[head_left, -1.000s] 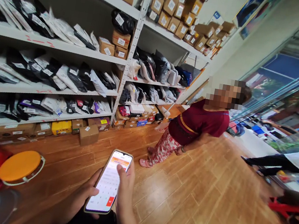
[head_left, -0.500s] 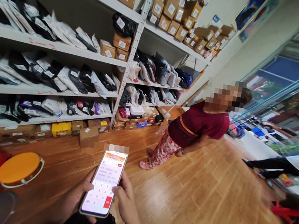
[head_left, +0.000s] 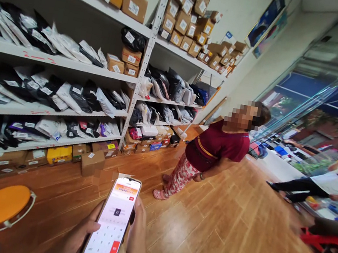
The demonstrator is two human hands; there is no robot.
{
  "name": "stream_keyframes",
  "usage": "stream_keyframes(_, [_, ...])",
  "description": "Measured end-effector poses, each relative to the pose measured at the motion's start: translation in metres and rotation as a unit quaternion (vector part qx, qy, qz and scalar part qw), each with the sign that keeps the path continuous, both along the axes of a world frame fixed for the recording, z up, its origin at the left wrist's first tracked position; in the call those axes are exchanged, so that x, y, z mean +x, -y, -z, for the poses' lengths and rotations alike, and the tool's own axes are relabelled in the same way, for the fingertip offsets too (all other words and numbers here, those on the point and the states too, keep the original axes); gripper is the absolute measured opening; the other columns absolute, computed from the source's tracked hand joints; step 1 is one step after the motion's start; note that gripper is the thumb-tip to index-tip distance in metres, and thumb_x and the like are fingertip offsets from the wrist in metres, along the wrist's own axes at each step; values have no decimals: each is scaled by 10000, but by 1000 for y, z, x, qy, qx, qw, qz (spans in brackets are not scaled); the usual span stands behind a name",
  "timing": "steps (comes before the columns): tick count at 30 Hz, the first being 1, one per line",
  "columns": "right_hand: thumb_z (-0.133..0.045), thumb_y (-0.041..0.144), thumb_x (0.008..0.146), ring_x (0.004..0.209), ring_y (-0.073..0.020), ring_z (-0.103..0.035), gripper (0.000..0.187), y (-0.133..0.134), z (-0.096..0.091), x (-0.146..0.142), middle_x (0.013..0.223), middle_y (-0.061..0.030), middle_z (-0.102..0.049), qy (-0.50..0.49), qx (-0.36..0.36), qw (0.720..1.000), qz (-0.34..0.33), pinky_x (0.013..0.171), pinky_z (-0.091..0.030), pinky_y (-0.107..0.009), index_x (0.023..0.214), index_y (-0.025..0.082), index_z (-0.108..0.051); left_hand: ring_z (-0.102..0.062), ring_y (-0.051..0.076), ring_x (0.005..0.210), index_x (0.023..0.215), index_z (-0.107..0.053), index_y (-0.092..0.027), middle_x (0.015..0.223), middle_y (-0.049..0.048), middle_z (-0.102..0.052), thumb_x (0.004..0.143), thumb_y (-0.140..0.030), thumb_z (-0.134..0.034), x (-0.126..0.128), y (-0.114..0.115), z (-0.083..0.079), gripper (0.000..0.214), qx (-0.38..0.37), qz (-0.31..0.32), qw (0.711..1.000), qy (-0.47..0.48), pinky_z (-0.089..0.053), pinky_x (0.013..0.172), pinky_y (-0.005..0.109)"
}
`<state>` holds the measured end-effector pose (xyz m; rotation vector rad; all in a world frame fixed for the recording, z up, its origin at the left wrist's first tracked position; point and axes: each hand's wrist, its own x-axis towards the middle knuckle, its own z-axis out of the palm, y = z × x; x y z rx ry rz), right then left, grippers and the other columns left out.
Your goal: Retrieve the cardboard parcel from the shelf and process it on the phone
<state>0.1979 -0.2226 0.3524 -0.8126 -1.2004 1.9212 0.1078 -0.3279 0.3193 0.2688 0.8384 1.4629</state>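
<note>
Cradling the phone, a light, slick, rigid slab with fragile glass: left hand wraps its edge, right hand steadies the other edge.

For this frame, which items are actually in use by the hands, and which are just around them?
In use:
- phone, lit keypad screen facing up
- left hand gripping its left edge
- right hand along its right edge

Just around:
- orange stool
- cardboard box on the floor
- shelves of parcels
- person in a maroon top
</note>
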Motion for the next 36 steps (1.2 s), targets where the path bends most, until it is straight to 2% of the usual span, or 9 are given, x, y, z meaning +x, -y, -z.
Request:
stream_keyframes(3, [-568,695,685,671,-180,-574,516,3,0,0,749,-8,-686,4,0,1000,25,632,-480,-284,857,222,-684,-678,304,791,1453,67,-330,1127,102,-657,761,-426,-614,1,0,-4,975,7,-3,1000,17,-569,487,336])
stream_keyframes(7, [-597,539,693,657,-181,-590,394,5,1,-2,782,-16,-714,-2,-8,1000,-7,609,-463,-276,887,204,-676,-677,288,768,1449,108,-289,1063,106,-672,791,-403,-570,-2,-2,-9,951,5,-14,1000,24,-570,486,328])
stream_keyframes(11, [-591,426,700,673,-177,-592,311,3,5,-2,780,-12,-714,-3,-7,1000,-13,623,-454,-269,888,196,-682,-675,275,768,1444,109,-315,1098,101,-657,792,-387,-579,-7,-3,-6,951,23,2,999,28,-577,496,333])
stream_keyframes(15, [-657,457,672,638,-160,-557,323,2,6,-6,759,-9,-702,-10,-16,1000,0,600,-432,-261,855,192,-683,-674,283,810,1446,73,-347,1173,103,-625,798,-373,-579,-12,-3,2,920,26,-4,999,37,-578,486,333])
stream_keyframes(18, [-678,510,670,619,-149,-542,369,2,7,-9,789,-23,-711,-17,-20,1000,-6,590,-428,-258,855,190,-677,-674,283,786,1448,66,-345,1143,103,-635,804,-386,-585,-13,-4,5,917,27,1,999,32,-583,495,354])
stream_keyframes(22, [-622,534,728,647,-151,-562,398,2,10,-9,791,-20,-705,-41,-16,998,-35,600,-437,-251,918,186,-667,-674,259,747,1460,37,-330,1034,82,-675,844,-328,-541,-13,-4,-3,845,27,-13,999,43,-584,494,345])
stream_keyframes(28, [-524,429,792,674,-146,-567,313,5,17,-10,778,8,-693,-53,-4,997,-50,621,-439,-239,943,198,-672,-678,263,771,1465,23,-287,1177,124,-636,851,-314,-512,-13,-6,-18,815,2,-47,999,21,-581,467,326])
stream_keyframes(32, [-576,337,744,715,-148,-580,268,7,27,-13,818,12,-701,-57,10,997,-42,628,-436,-231,954,202,-671,-674,292,826,1467,-5,-260,1250,145,-594,821,-344,-533,-16,-5,-11,839,-19,-60,998,-4,-579,468,332])
stream_keyframes(36, [-636,422,749,725,-156,-595,305,6,34,-16,829,-2,-702,-35,8,999,-41,619,-438,-238,947,190,-651,-666,325,876,1468,12,-289,1290,143,-566,775,-409,-593,-18,-6,-1,927,-19,-40,999,-19,-582,486,357])
